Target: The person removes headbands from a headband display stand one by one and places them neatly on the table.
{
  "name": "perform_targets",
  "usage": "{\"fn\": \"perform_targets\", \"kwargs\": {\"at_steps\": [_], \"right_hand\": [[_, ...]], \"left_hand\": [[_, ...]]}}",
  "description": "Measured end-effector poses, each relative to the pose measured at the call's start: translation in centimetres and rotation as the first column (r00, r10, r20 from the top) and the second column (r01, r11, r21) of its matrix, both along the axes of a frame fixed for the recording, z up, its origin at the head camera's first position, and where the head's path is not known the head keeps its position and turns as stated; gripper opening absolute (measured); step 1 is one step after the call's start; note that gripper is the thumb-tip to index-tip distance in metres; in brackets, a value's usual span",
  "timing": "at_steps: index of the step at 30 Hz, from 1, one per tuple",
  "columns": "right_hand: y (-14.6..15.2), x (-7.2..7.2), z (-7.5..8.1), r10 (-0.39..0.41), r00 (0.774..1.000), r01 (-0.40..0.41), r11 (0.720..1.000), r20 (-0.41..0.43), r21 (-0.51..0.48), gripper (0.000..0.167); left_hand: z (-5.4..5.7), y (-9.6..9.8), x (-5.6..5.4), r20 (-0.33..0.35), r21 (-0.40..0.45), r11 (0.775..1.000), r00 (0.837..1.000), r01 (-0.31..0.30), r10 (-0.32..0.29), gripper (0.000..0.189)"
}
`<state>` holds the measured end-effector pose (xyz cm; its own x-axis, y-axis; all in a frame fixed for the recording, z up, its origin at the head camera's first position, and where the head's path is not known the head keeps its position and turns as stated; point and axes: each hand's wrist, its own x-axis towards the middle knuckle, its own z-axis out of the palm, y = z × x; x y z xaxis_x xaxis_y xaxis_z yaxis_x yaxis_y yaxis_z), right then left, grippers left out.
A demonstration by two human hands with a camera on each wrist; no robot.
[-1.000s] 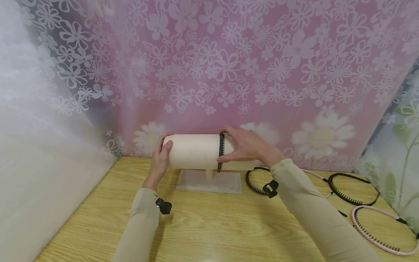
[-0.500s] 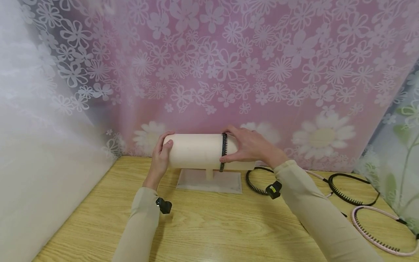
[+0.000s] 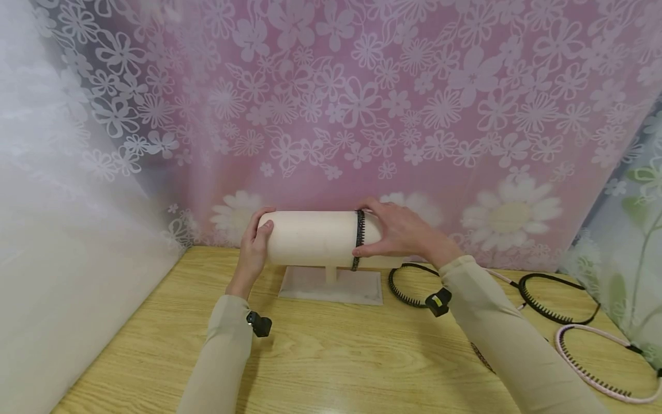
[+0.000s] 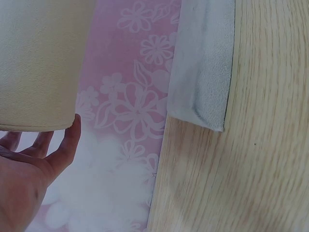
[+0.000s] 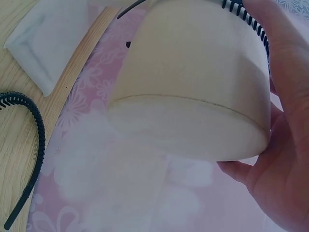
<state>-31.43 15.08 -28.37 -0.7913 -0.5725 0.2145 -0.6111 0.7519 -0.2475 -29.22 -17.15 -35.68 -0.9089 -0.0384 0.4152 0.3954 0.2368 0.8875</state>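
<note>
A cream padded cylinder, the bar of a headband display stand point(image 3: 310, 238), lies level on a short post above a pale flat base point(image 3: 351, 290). My left hand point(image 3: 252, 247) grips its left end, thumb in front and fingers over the top; in the left wrist view the fingertips touch the rim. Around the right part of the bar sits a dark toothed headband point(image 3: 360, 238). My right hand point(image 3: 400, 233) holds the headband, thumb at the front and fingers at the top. The right wrist view shows its comb teeth point(image 5: 246, 17) against the cylinder.
On the wooden table point(image 3: 320, 356) to the right lie several headbands: a black toothed one point(image 3: 400, 296) by the base, another black one point(image 3: 548, 316), and a pink one point(image 3: 584, 376) nearer the front. A floral curtain point(image 3: 331, 115) hangs behind.
My right hand and the headband have slid a little to the right along the bar. The left hand keeps its grip on the left end, and the stand stays in place.
</note>
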Motion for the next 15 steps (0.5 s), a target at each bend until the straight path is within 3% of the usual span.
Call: {"fn": "perform_targets", "kwargs": {"at_steps": [15], "right_hand": [[0.80,0.37,-0.07,-0.009,1.000,0.009,1.000,0.030,-0.006,0.097]], "left_hand": [[-0.06,0.06,0.00,-0.007,-0.005,1.000,1.000,-0.010,0.010,0.043]]}}
